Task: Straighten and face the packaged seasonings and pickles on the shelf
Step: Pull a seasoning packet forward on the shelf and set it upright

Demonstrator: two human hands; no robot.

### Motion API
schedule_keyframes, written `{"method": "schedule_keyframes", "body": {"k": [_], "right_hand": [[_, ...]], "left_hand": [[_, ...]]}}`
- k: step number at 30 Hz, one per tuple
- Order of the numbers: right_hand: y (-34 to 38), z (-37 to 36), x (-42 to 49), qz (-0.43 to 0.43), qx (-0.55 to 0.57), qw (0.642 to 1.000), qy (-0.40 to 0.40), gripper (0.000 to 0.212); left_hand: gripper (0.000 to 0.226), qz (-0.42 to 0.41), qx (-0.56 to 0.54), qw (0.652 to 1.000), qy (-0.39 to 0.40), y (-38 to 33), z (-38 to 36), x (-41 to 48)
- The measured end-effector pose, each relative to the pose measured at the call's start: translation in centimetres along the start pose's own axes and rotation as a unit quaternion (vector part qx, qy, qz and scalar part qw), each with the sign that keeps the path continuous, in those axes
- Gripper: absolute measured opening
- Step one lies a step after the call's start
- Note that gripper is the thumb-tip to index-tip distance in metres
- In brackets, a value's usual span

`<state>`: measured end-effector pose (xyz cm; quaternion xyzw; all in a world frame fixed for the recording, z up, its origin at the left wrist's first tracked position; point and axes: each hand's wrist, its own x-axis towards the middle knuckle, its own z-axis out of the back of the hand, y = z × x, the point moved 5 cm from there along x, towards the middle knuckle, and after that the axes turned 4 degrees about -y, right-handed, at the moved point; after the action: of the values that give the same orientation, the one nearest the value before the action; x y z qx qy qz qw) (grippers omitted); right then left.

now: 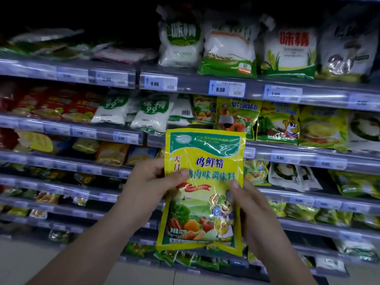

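I hold a yellow and green chicken seasoning packet [202, 188] upright in front of the shelves, its printed front facing me. My left hand [152, 182] grips its left edge, thumb on the front. My right hand [248, 204] grips its right edge, thumb on the front too. A second packet edge shows behind its bottom corner. Similar yellow seasoning packets [277, 122] stand on the shelf just above and to the right.
White MSG bags [228, 44] stand on the top shelf, smaller white bags [150, 112] on the second. Red packets [55, 105] lie at the left. Price-tag rails [226, 88] front each shelf. Lower shelves hold more packets; pale floor lies at the bottom left.
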<state>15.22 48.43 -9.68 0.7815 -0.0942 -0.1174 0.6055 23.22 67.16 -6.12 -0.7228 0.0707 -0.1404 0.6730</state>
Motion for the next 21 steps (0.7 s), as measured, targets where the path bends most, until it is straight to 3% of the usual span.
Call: {"method": "schedule_keyframes", "body": {"k": [2,5,7,10,12,17,21], "right_hand": [[0.6,0.5,1.2,-0.008,0.039,0.998,-0.044,0.045],[1.3,-0.1,2.5,0.009,0.084,0.995,-0.053,0.021],[1.4,-1.0,3.0,0.01,0.081,0.996,-0.044,0.023],[0.7,-2.1,4.1,0.017,0.027,0.998,-0.047,0.022],[0.1,-2.9,4.8,0.009,0.022,0.999,-0.041,0.024],[-2.3,-5.2,6.3,-0.028,-0.072,0.987,0.142,0.068],[-2.8,-6.5,8.5,-0.015,-0.102,0.992,0.076,0.06]], "left_hand": [[0.025,0.01,-0.015,1.0,0.023,0.5,-0.1,0.0],[0.042,0.052,-0.03,0.998,0.021,1.4,0.7,0.3],[0.058,0.056,-0.028,0.998,-0.005,1.4,2.2,1.3],[0.026,-0.013,-0.003,1.0,-0.021,-0.5,3.9,3.3],[0.017,-0.044,-0.017,0.999,-0.024,-1.5,4.4,4.5],[0.01,-0.087,-0.023,0.994,-0.06,-2.2,5.4,6.9],[0.011,-0.125,0.048,0.989,-0.062,-2.5,6.9,9.0]]}}
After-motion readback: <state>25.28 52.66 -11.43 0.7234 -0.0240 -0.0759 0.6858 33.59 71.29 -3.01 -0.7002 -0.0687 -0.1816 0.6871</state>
